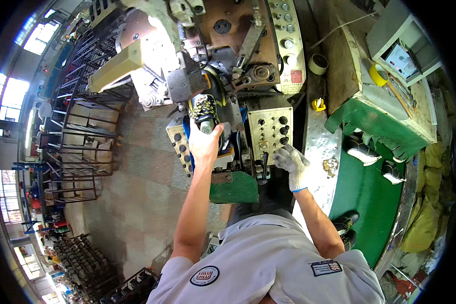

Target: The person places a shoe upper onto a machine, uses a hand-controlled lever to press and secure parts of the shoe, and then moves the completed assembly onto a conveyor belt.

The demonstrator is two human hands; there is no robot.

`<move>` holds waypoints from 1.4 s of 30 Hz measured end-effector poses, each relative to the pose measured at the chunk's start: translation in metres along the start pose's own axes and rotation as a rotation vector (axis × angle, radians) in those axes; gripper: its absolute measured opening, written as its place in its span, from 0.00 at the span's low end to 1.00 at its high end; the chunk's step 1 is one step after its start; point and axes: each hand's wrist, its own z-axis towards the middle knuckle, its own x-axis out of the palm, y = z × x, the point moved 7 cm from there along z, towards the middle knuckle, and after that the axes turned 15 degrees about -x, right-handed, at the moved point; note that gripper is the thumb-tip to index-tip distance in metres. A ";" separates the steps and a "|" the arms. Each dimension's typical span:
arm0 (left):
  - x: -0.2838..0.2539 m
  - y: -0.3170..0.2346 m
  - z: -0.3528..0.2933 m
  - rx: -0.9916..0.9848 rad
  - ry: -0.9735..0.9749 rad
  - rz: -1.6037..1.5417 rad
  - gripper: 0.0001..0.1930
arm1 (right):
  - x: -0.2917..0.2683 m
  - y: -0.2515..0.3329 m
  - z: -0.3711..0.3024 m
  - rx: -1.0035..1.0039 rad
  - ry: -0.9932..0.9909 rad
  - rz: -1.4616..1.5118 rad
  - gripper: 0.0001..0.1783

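Observation:
My left hand (205, 144), bare, is closed around the back end of a dark shoe (207, 105) with black-and-yellow-green laces, at the grey last (206, 125) set in its opening. The shoe's front reaches in among the metal parts of a large machine (185, 83). A pale knitted glove covers my right hand (293, 163). Its fingers stretch loosely toward the lower right corner of a cream control panel (269, 131) with dark knobs, holding nothing I can see. Whether the fingertips touch the panel cannot be made out.
A black lever (265, 164) rises beside the panel. On the right stands a green-sided bench (385, 126) with a yellow tape roll (378, 74). Several shoes, among them a black one (364, 151), lie on a green surface (354, 187). Metal racks (81, 131) line the left.

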 end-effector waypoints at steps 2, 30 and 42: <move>-0.003 0.006 0.006 -0.021 0.014 0.027 0.34 | 0.003 0.000 -0.007 -0.023 -0.051 -0.029 0.35; 0.037 0.092 -0.128 -0.494 1.152 -0.785 0.31 | 0.193 0.117 -0.059 0.047 0.341 0.739 0.37; 0.101 -0.045 -0.197 0.157 1.243 -0.297 0.28 | 0.057 0.167 -0.084 -0.221 0.181 0.154 0.46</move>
